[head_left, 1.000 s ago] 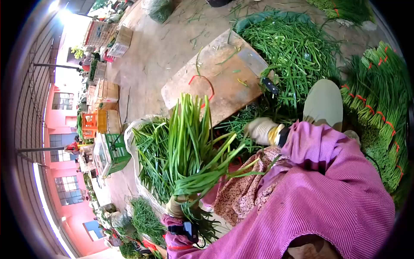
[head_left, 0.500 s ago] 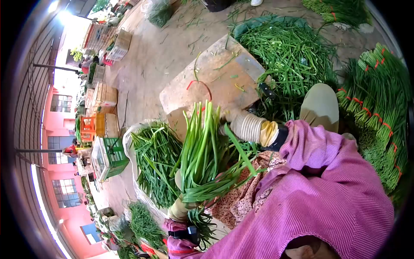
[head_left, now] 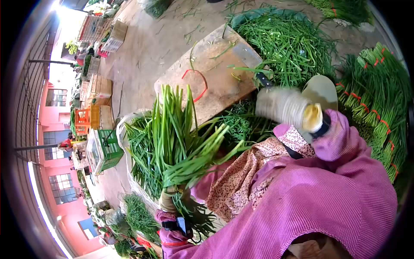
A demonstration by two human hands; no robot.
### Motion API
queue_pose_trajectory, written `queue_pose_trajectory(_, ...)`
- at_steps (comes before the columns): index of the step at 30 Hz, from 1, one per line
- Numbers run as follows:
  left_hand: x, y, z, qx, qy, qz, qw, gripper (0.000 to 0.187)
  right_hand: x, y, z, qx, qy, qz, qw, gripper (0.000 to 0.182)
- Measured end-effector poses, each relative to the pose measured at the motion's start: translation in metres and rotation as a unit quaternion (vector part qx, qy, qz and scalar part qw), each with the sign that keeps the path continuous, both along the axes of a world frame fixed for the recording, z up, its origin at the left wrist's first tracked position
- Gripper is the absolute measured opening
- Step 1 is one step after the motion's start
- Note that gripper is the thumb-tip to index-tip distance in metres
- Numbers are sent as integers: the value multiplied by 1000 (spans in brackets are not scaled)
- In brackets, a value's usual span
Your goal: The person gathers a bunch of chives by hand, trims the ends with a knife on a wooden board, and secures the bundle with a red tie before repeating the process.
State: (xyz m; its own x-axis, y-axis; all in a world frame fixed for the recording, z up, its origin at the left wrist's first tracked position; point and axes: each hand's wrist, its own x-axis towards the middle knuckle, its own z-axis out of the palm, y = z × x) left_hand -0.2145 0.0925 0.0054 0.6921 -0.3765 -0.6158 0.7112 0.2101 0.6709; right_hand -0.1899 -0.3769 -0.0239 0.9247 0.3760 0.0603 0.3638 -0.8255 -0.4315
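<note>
My left hand [head_left: 172,195] is closed around a bunch of long green stalks [head_left: 172,125], whose pale ends point up and whose leafy ends fold over the hand. Blurred by motion, my right hand [head_left: 272,103] is apart from the bunch, near a black knife handle [head_left: 264,80] at the board's right edge. Pale ridged wrapping [head_left: 286,105] covers much of this hand, and its fingers cannot be made out. A red strip [head_left: 204,84] lies curved on the wooden board [head_left: 222,93].
A large heap of loose green leaves [head_left: 289,47] lies beyond the board. Red-banded bundles [head_left: 379,99] are stacked at the right. Another leafy pile [head_left: 140,129] in a pale bag sits at the left, near a green crate [head_left: 110,144]. My shoe [head_left: 321,90] is beside the heap.
My left hand has moved left with the stalks. My right hand has moved away from the bunch, to the right, uncovering the red strip on the board.
</note>
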Motion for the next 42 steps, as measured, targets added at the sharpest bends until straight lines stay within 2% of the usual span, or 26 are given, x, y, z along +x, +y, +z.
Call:
queue_pose_trajectory(1, 5, -2, 1, 22, -7, -28, 999, 29, -18, 11, 8, 189, 202, 21, 961, 24)
queue_pose_trajectory(2, 6, -5, 4, 25, -31, -26, 999, 24, -29, 26, -15, 321, 315, 130, 884, 30)
queue_pose_trajectory(3, 10, -17, 11, 28, -57, -23, 998, 25, -37, 50, 0, 262, 454, 127, 842, 36)
queue_pose_trajectory(4, 14, -18, 11, 3, -62, -38, 997, 25, -39, 65, 15, 184, 441, 175, 861, 47)
queue_pose_trajectory(7, 18, -29, 18, -2, -62, -16, 998, 23, -41, 119, -45, 262, 455, 269, 808, 65)
queue_pose_trajectory(9, 18, -41, 30, 15, -59, -19, 998, 22, -40, 168, -129, 498, 441, 213, 716, 60)
queue_pose_trajectory(10, 17, -46, 36, 32, -53, -21, 998, 23, -38, 148, -112, 553, 563, 227, 571, 80)
queue_pose_trajectory(11, 16, -49, 41, 32, -56, -19, 998, 23, -29, 167, -121, 650, 657, 178, 337, 85)
queue_pose_trajectory(13, 16, -56, 49, 295, -156, -141, 932, 30, -16, 168, -108, 743, 594, 192, 241, 88)
queue_pose_trajectory(15, 20, -64, 59, 319, -247, -279, 872, 34, -12, 150, -67, 788, 543, 147, 249, 92)
queue_pose_trajectory(17, -3, -103, 80, 326, -125, -151, 925, 33, -11, 134, -31, 819, 484, 48, 305, 92)
queue_pose_trajectory(18, -18, -96, 55, 318, -244, -109, 910, 34, -11, 134, -28, 817, 486, 50, 306, 92)
queue_pose_trajectory(19, -32, -72, 36, 477, -289, -146, 817, 51, -12, 134, -26, 826, 489, 30, 278, 85)
queue_pose_trajectory(21, -51, -101, 45, 598, -491, -170, 610, 73, -15, 133, -24, 841, 492, -13, 225, 73)
queue_pose_trajectory(22, -64, -104, 43, 678, -462, -227, 525, 90, -16, 132, -30, 844, 490, -21, 218, 71)
queue_pose_trajectory(25, -99, -108, 0, 739, -459, -271, 412, 95, -20, 137, -78, 842, 485, -36, 235, 67)
queue_pose_trajectory(26, -109, -107, -21, 744, -485, -252, 384, 85, -21, 139, -100, 838, 484, -40, 249, 66)
queue_pose_trajectory(30, -129, -126, -30, 642, -432, -306, 554, 92, -26, 147, -174, 802, 459, -69, 376, 60)
queue_pose_trajectory(31, -126, -123, -23, 642, -431, -304, 556, 92, -28, 151, -188, 783, 448, -86, 423, 59)
queue_pose_trajectory(32, -122, -122, -9, 598, -405, -346, 599, 93, -19, 146, -169, 829, 479, 13, 289, 42)
queue_pose_trajectory(34, -106, -121, 23, 534, -328, -438, 644, 96, -24, 136, -157, 829, 519, 21, 208, 33)
queue_pose_trajectory(35, -97, -126, 43, 551, -311, -482, 606, 91, -23, 134, -175, 825, 542, 52, 151, 31)
queue_pose_trajectory(36, -88, -119, 54, 525, -333, -492, 609, 86, -27, 146, -210, 838, 523, 65, 140, 34)
queue_pose_trajectory(39, -61, -116, 91, 556, -402, -449, 573, 78, -27, 132, -172, 839, 511, 29, 185, 35)
queue_pose_trajectory(41, -42, -116, 94, 557, -539, -309, 551, 99, -27, 128, -153, 838, 509, 25, 195, 35)
queue_pose_trajectory(42, -32, -120, 89, 538, -542, -268, 588, 111, -28, 127, -144, 837, 509, 23, 198, 35)
